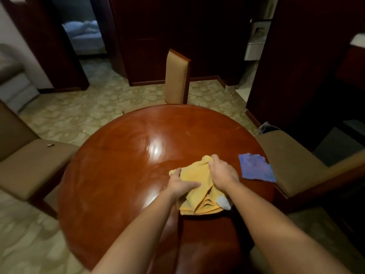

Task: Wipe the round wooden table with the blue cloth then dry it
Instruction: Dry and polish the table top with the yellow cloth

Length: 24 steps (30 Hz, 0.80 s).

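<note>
In the head view, a crumpled yellow terry cloth (199,186) is held by both hands on the round, glossy red-brown wooden desk (122,175). The fingers of the left hand (182,183) are curled over the cloth's left edge, with the thumb laid flat across its top. The fingers of the right hand (222,173) are closed round a bunched fold at the cloth's far right part, so that it is gripped from above. A white label is seen at the cloth's near right corner, below the right fingers.

The flat, square blue cloth (255,168) is laid on the desk just to the right of the right fingers, apart from them and near the desk's right rim. It is touched by neither hand.

A bright glare and faint smeared streaks are seen on the desk beyond the fingers. Three tan padded chairs with dark wooden frames are set round the desk: one (176,78) beyond the fingers, one (29,165) to their left, one (292,163) to their right. A pale patterned floor (83,113) and dark wooden panelling are seen further off. A small object is seen on the left chair's seat; what it is cannot be told.
</note>
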Tool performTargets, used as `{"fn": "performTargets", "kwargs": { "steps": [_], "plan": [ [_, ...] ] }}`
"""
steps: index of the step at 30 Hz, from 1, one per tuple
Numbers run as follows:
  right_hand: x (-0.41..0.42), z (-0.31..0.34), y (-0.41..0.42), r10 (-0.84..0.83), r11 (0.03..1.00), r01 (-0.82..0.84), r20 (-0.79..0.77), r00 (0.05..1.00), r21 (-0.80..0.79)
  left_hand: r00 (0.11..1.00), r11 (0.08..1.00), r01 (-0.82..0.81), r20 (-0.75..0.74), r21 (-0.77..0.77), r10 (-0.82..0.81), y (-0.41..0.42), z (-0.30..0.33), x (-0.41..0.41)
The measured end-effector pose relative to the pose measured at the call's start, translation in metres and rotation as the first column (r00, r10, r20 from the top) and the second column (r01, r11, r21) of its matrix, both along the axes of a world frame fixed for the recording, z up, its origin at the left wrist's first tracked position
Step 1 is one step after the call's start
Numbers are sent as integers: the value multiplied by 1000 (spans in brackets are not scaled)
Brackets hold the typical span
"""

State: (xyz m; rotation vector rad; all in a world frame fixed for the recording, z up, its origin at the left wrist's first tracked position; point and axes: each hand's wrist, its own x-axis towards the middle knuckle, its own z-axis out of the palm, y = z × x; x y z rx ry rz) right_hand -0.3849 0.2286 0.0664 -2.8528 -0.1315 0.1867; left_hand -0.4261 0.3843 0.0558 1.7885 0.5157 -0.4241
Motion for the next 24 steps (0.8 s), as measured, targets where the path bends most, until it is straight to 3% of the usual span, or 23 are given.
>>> {"fn": "performTargets", "kwargs": {
  "steps": [2, 8, 12, 14, 17, 24],
  "plan": [
    [-10, 0, 6, 5, 1000, -5, -15, 1000, 1, 995, 998, 58, -73, -31, -60, 8, -3, -10],
    [-19, 2, 5, 23, 998, -20, -56, 998, 62, 996, 997, 61, -63, -49, -64, 9, 9, -19],
    [-17, 6, -14, 13, 956, 40, -178, 984, 289, 996, 998, 55, -73, 1, -55, -9, 20, -28],
    [-15, 6, -24, 0, 914, 96, -236, 972, 394, 999, 1000, 15, -51, -2, -15, -20, 17, -31],
    [-9, 5, -40, 3, 899, 119, -277, 961, 422, 994, 992, -113, 0, -62, 113, -38, 12, -36],
    [-4, -3, -78, 140, 917, -19, -276, 951, 399, 974, 974, -228, 15, -6, 228, -74, 5, -52]
  ]
}}
